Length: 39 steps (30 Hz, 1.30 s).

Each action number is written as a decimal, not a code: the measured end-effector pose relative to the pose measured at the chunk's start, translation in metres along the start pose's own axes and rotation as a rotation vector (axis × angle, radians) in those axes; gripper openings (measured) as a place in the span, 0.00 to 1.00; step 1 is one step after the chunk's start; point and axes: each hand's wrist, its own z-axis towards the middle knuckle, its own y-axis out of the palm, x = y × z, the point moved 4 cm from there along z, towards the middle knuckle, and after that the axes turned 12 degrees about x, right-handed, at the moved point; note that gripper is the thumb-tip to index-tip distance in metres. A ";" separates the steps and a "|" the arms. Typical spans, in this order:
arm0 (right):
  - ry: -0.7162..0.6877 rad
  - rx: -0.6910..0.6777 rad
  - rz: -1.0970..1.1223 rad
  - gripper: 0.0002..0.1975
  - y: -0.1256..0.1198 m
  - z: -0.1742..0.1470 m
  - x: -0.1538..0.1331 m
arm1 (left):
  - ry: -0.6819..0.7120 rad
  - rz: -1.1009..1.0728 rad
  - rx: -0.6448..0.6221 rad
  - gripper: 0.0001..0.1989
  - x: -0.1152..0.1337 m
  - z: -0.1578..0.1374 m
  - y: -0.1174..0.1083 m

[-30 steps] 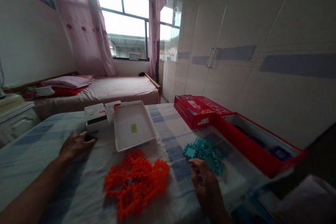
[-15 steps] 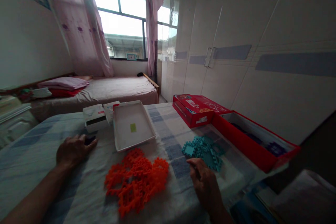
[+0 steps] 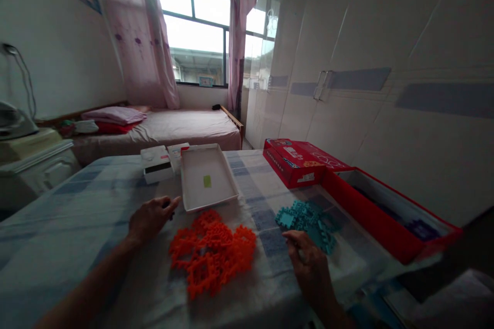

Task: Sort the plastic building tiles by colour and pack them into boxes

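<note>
My left hand [image 3: 150, 220] is just above the cloth, left of the orange pile, with thumb and fingers closed on a small dark object [image 3: 171, 214] whose kind I cannot make out. A heap of orange interlocking plastic pieces [image 3: 216, 252] lies between my hands. My right hand [image 3: 311, 264] is at the near edge of a smaller heap of teal interlocking pieces [image 3: 309, 218]. Its fingers are curled in and closed; whether anything is inside them is hidden.
A shallow white box lid [image 3: 222, 198] with a green sticker lies behind the orange heap, beside a small white box [image 3: 154, 157]. On the right stand a red box [image 3: 295, 162] and an open red tray [image 3: 370, 216] holding purple pieces [image 3: 420, 229]. Wardrobe and bed stand beyond.
My left hand has moved right with the dark object, towards the orange heap. My right hand stays near the teal heap. The camera view has turned slightly left.
</note>
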 end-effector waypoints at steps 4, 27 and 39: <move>0.074 0.042 0.031 0.10 -0.012 0.021 -0.008 | 0.089 0.193 -0.170 0.21 0.010 -0.011 0.009; 0.313 -0.507 -0.290 0.14 0.173 0.125 -0.040 | 0.524 0.457 0.003 0.18 0.013 -0.018 0.024; 0.192 -0.333 -0.316 0.10 0.080 0.151 0.014 | 0.355 0.447 -0.085 0.23 0.007 -0.018 0.029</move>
